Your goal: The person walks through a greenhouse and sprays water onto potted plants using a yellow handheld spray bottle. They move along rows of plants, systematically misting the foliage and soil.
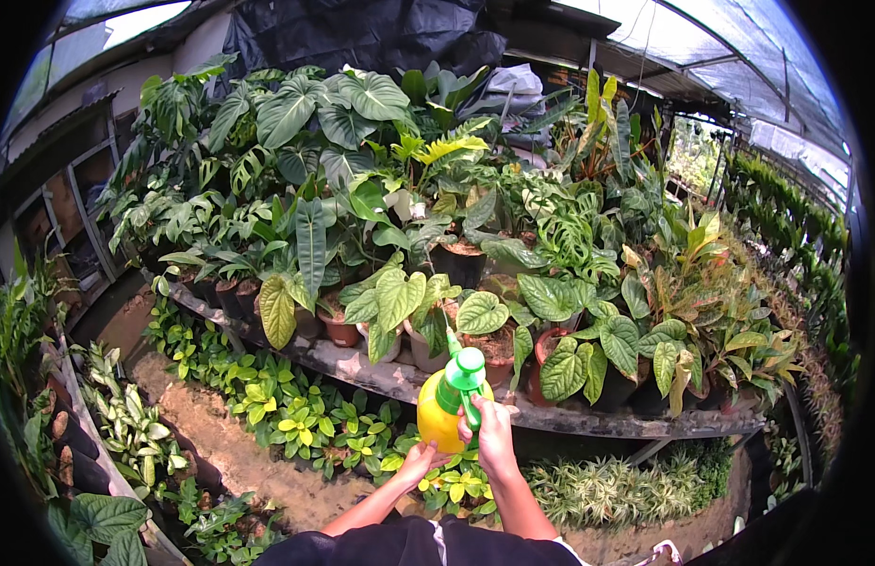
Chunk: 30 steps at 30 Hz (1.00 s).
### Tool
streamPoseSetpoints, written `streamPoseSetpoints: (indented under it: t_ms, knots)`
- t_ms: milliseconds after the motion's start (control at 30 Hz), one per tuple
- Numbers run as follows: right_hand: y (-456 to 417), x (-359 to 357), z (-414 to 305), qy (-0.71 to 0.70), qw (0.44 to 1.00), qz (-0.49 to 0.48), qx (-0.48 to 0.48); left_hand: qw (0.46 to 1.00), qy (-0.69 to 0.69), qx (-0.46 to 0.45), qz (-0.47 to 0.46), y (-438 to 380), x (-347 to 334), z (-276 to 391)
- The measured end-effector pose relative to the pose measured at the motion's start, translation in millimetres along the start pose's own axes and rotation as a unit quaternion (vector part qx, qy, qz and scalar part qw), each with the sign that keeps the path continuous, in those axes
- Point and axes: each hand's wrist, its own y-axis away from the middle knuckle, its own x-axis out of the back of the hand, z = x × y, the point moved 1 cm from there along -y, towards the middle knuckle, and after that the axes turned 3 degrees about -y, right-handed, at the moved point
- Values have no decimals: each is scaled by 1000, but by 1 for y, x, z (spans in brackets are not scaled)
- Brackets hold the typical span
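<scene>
A yellow pump sprayer bottle [435,417] with a green pump head [466,368] is held up before me, its green nozzle [452,342] pointing away towards the potted plants. My right hand [495,433] is wrapped around the green handle under the pump head. Low on the bottle, my left hand [420,463] supports the yellow body with its fingers against it. Just beyond the nozzle, broad textured leaves [401,297] hang from pots at the bench's front edge. A terracotta-coloured pot [340,330] stands left of the nozzle.
A long bench [381,373] crowded with potted foliage spans the view. Beneath it grow yellow-green plants [296,417] and striped plants [614,488]. A bare soil path [218,442] runs at the left, beside another plant row [130,424]. Black plastic sheeting [360,42] hangs behind.
</scene>
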Motion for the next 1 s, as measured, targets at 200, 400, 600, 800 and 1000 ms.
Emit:
streamPoseSetpoints:
  t_ms: [200, 400, 600, 800, 1000]
  knots:
    - [2, 6, 6, -18, 1000, 20, -6, 999, -3, 33, -23, 5, -7, 0]
    - [2, 9, -4, -18, 999, 36, 18, 999, 7, 15, -30, -11, -8, 1]
    - [3, 12, -1, -23, 999, 22, -2, 998, 47, 29, -28, -5, -11, -7]
    - [-7, 26, 29, -36, 996, 36, -67, 994, 78, 77, -8, 10, 0, -31]
    - [-8, 26, 62, 4, 991, 13, -133, 977, 135, 160, 31, 32, 2, -46]
